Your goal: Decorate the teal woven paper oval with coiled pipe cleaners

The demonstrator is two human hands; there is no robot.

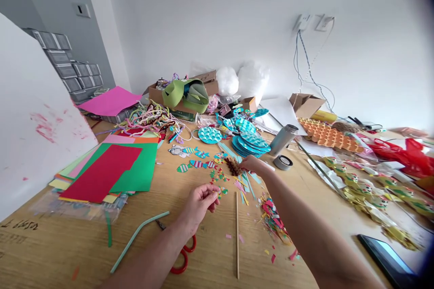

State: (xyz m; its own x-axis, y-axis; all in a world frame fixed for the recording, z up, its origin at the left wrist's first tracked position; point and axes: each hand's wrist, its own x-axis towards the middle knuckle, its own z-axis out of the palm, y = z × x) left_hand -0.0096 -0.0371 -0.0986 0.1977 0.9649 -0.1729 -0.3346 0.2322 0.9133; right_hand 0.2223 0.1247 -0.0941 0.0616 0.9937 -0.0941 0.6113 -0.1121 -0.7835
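My left hand (pixel 203 201) is above the middle of the table, thumb and fingers pinched together. A small green, yellow and red paper cutout (pixel 223 192) shows right beside its fingertips; whether it is held I cannot tell. Farther out, my right hand (pixel 253 164) reaches down with its fingers curled, at the edge of a brown fuzzy bundle (pixel 233 166). What those fingers grip is hidden. Striped paper fish (pixel 200 164) and small dotted cutouts (pixel 219 174) lie left of the bundle. Pale blue paper strips (pixel 248 183) spread under and around the right hand.
Red-handled scissors (pixel 181 262) lie partly under my left forearm, near a wooden stick (pixel 237 235). Coloured paper sheets (pixel 101 174) are stacked left. Blue painted plates (pixel 249 144), a metal flask (pixel 284 139) and black-and-white tape (pixel 283 162) stand behind. Paper scraps (pixel 273 216) and a phone (pixel 386 259) lie right.
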